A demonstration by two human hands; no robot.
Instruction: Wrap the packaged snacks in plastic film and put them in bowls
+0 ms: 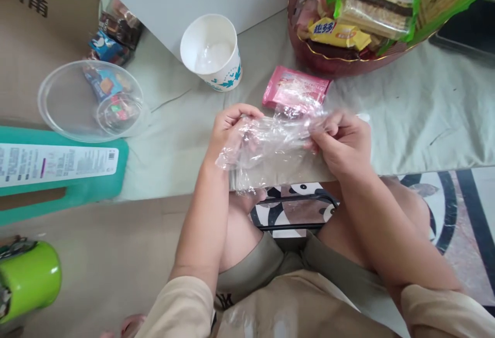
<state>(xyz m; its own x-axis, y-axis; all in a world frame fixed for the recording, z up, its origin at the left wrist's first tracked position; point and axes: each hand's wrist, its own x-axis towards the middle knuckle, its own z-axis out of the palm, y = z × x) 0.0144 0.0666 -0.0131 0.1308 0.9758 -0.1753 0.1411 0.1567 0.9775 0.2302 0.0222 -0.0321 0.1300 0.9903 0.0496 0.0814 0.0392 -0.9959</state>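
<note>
Both of my hands hold a crinkled clear plastic bag [276,139] stretched between them over the table's front edge. My left hand [232,129] grips its left side, fingers closed on the film. On the other side, my right hand [342,139] pinches the film between thumb and fingers. Just behind the bag lies a pink snack packet [296,88], its near edge partly covered by the film. A white paper cup [212,52] with blue leaf print stands behind my left hand.
A red glass bowl [332,65] of packaged snacks stands at the back right, beside a dark flat object [466,31]. At left are a clear plastic tub [50,101], wrapped snacks [106,47], a teal box [112,186] and cardboard [50,54]. A green bin [36,279] sits below.
</note>
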